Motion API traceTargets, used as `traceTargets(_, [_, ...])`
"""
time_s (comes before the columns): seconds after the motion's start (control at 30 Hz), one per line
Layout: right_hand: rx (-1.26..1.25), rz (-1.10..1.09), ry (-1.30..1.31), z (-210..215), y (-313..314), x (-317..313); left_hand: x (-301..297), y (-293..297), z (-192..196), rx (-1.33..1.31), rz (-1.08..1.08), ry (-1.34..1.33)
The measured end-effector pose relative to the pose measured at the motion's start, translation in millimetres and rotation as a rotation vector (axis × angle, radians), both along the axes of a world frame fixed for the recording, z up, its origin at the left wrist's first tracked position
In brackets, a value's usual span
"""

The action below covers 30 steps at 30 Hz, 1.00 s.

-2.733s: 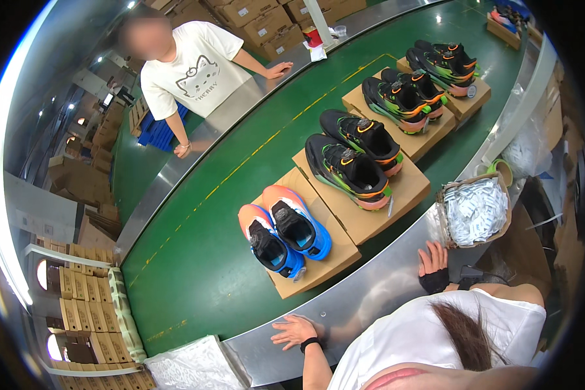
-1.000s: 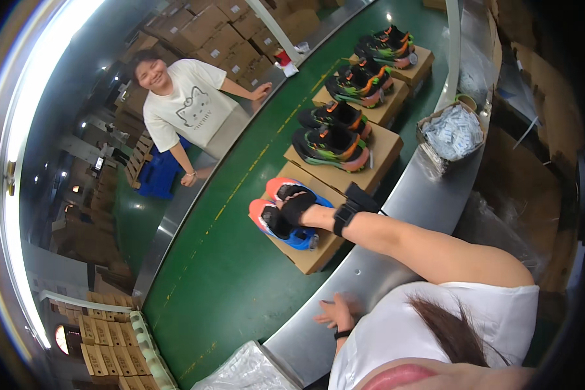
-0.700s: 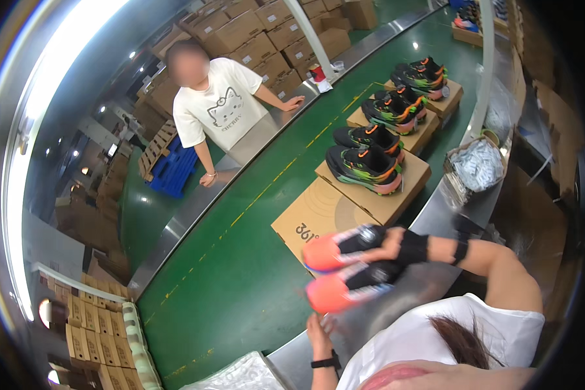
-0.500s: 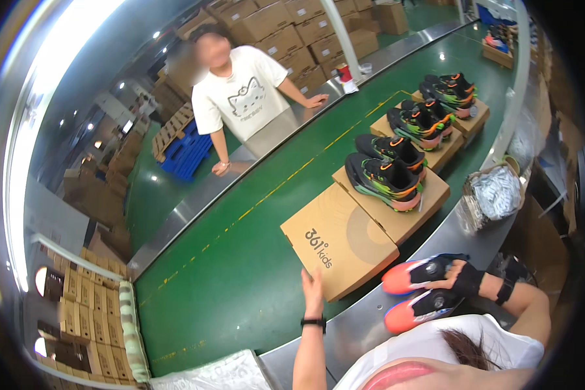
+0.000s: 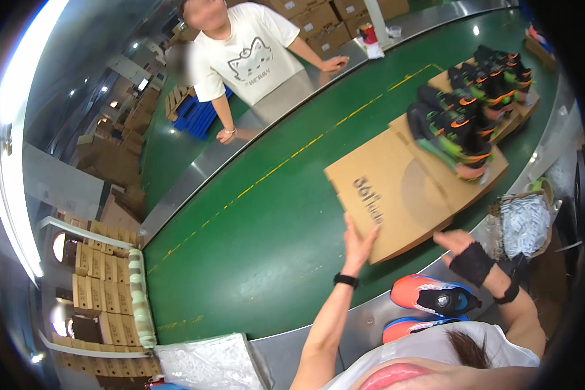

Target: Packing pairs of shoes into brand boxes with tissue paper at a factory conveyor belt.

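A closed brown cardboard shoebox (image 5: pixel 396 195) lies on the green belt (image 5: pixel 260 260) in front of me. My left hand (image 5: pixel 357 246) grips its near left corner, thumb against the lid and fingers along the side. My right hand (image 5: pixel 458 250), in a black fingerless glove, is empty beside the box's near right edge, fingers stretched toward it; I cannot tell whether they touch. Just below that hand, an orange, black and blue sneaker (image 5: pixel 432 296) rests on the metal ledge. Its mate (image 5: pixel 413 329) lies nearer me, partly hidden by my shirt.
Black, green and orange sneakers (image 5: pixel 452 133) stand on more shoeboxes to the right. A container of pale packets (image 5: pixel 525 224) sits at the right edge. Across the belt, a person (image 5: pixel 253 55) leans on the metal rim. Stacked boxes (image 5: pixel 104 292) and a plastic-wrapped bundle (image 5: pixel 208 364) lie left.
My right hand has let go of the orange sneakers, now on the ledge, and moved up toward the shoebox. My left hand has closed round the box's corner. The view has shifted.
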State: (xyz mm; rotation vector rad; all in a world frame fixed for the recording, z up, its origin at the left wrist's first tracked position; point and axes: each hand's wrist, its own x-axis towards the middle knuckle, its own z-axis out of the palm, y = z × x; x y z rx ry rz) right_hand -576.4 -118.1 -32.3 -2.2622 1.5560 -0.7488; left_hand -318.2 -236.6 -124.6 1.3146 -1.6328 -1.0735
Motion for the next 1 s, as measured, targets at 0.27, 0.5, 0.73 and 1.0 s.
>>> traceTargets(0.27, [-0.207,-0.297,0.442,-84.5,-65.6,-3.1,-78.5,-12.9,12.8,0.234,-0.184,0.357])
traceTargets(0.5, [-0.215,-0.254,0.419,-81.0,-61.9,3.1,-70.6,-4.1,16.5,0.368,-0.06,0.323])
traceTargets(0.73, [0.007,-0.145,0.036,-24.2,-27.3,38.6,-19.6,35.4,84.3,0.255,0.142,0.498])
traceTargets(1.0, [0.024,-0.018,-0.234,-5.9,17.2,65.2,12.0,107.5,124.8,-0.18,0.109,-0.165])
